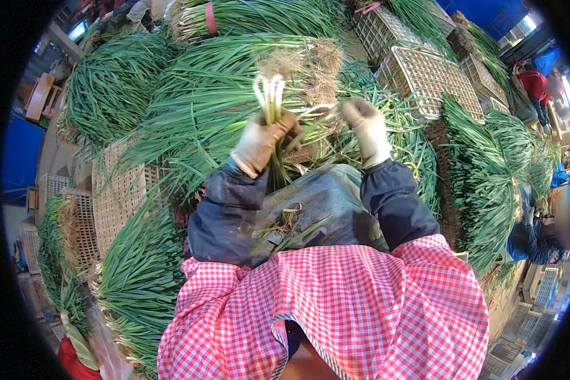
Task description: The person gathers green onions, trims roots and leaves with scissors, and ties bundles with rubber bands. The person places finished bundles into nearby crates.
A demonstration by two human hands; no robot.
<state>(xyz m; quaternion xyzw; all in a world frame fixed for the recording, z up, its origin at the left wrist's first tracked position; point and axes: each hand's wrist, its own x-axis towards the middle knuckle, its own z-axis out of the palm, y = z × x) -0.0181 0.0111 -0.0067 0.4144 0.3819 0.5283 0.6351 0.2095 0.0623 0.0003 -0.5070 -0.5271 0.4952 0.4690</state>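
My left hand (266, 137), in a soiled white work glove, grips a small bunch of green allium stalks (270, 97). Their white ends and blurred roots point up, and their leaves hang below the fist. To the right, my gloved right hand (365, 126) has its fingers closed on a pale, limp leaf strip (320, 110), partly blurred. Just beyond both hands lies a large heap of the same stalks (218, 90), with tangled brown roots (324, 71) on its right side. Loose leaves (399, 128) lie under and around the right hand.
Leaf scraps (287, 221) rest on the grey cover (323, 199) over my lap. Plastic crates (441, 80) stand at far right, another crate (121, 190) at left. Stalk piles (479, 185) flank me. Other people (534, 88) are at the right edge.
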